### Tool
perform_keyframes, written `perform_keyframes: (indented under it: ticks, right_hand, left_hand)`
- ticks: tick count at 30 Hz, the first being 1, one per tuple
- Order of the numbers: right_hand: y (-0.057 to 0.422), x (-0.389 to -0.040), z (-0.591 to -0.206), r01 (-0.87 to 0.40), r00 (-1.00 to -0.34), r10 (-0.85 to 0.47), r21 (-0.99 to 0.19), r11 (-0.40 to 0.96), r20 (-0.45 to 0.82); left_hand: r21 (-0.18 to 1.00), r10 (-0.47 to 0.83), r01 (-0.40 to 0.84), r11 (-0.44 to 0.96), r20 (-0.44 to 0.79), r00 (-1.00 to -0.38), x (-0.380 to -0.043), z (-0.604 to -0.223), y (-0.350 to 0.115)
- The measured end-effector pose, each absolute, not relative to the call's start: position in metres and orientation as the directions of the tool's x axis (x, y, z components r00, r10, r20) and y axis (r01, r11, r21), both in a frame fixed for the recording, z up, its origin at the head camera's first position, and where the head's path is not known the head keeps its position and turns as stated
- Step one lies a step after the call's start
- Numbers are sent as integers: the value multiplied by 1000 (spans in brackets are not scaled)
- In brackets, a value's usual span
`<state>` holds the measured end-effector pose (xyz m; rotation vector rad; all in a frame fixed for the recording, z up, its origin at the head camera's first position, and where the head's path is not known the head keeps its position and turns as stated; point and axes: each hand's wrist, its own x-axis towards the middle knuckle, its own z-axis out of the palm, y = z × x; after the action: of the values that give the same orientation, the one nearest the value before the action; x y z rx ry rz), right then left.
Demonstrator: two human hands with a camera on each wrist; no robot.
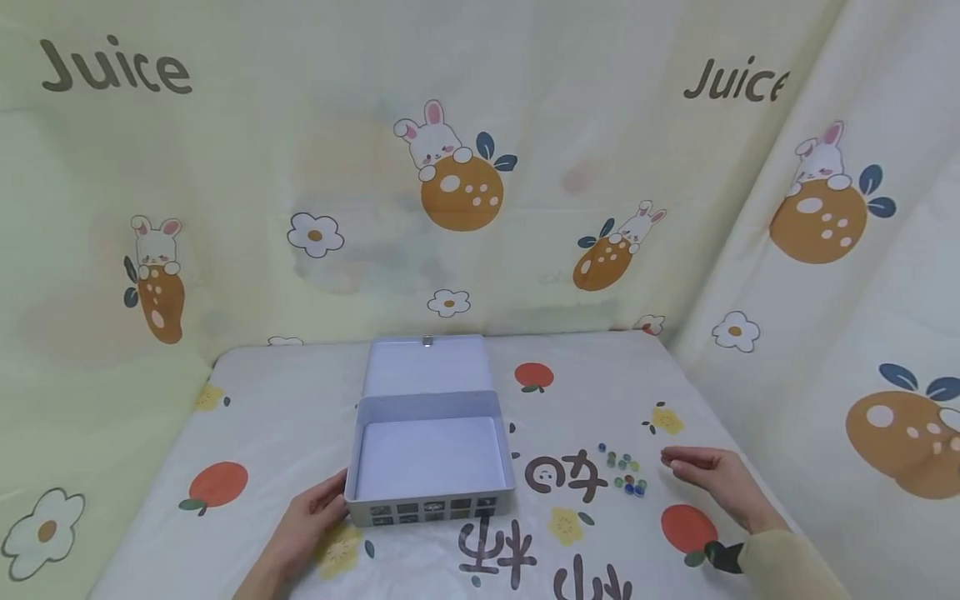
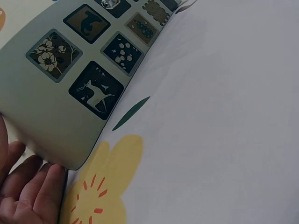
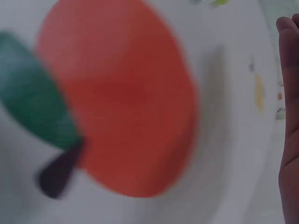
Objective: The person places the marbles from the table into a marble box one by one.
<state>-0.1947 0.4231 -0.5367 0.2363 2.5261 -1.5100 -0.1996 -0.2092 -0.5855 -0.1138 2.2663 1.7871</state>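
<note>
A pale metal box [image 1: 431,512] stands with its hinged lid [image 1: 427,367] laid back, showing a bare white inside. Picture squares run along its front, seen close in the left wrist view. At the box's front left corner is my left hand [image 1: 305,523], its loosely bent fingers [image 2: 49,189] against the side wall. Several small glass marbles [image 1: 628,483], blue, green and reddish, lie in a loose group right of the box. My right hand [image 1: 716,479] is just right of these marbles, fingers extended and thumb below, holding nothing; its edge [image 3: 290,116] shows in the right wrist view.
A white cloth [image 1: 277,408] printed with fruit, flowers and dark lettering covers the table. Patterned curtains [image 1: 337,150] hang behind the table and down its right side [image 1: 810,333].
</note>
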Motion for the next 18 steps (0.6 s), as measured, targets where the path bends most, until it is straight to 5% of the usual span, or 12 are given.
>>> perform_keyframes:
  ticks: [5,18]
  right_hand:
    - [421,-190,-566,300,-953,92,-861,410,-289]
    - [395,-194,-577,296,-953,119,-764,573,-280]
  left_hand:
    - [935,93,-236,263,-268,-959,-198,-582,-209]
    - [930,100,-260,259,-294,-951,-200,-579,-209]
